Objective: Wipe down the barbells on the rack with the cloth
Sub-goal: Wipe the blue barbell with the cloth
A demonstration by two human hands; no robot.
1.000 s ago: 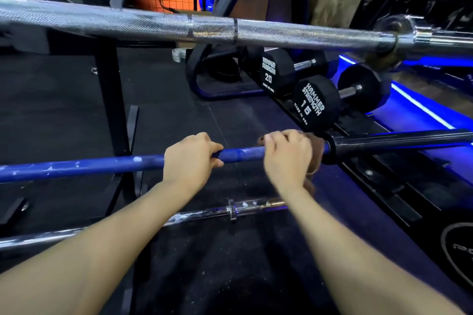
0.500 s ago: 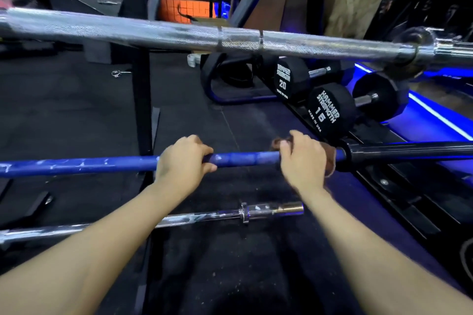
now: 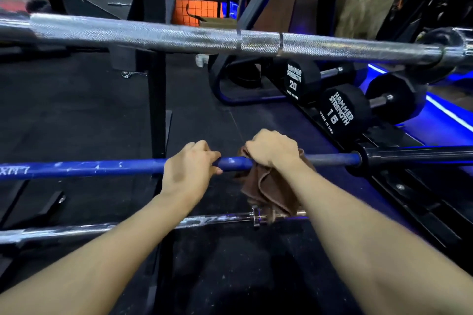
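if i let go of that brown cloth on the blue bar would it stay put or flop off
The brown cloth looks soft and floppy: its loose end hangs in folds below the blue barbell. It is probably light, and it seems pinned only by the right hand gripping it around the bar. Released, it would likely slide off the round shaft.

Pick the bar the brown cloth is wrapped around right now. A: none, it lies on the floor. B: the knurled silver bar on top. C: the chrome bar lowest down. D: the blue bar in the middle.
D: the right hand grips the brown cloth around the blue bar, its loose end hanging down in front of the lowest chrome bar, while the left hand holds the blue bar bare.
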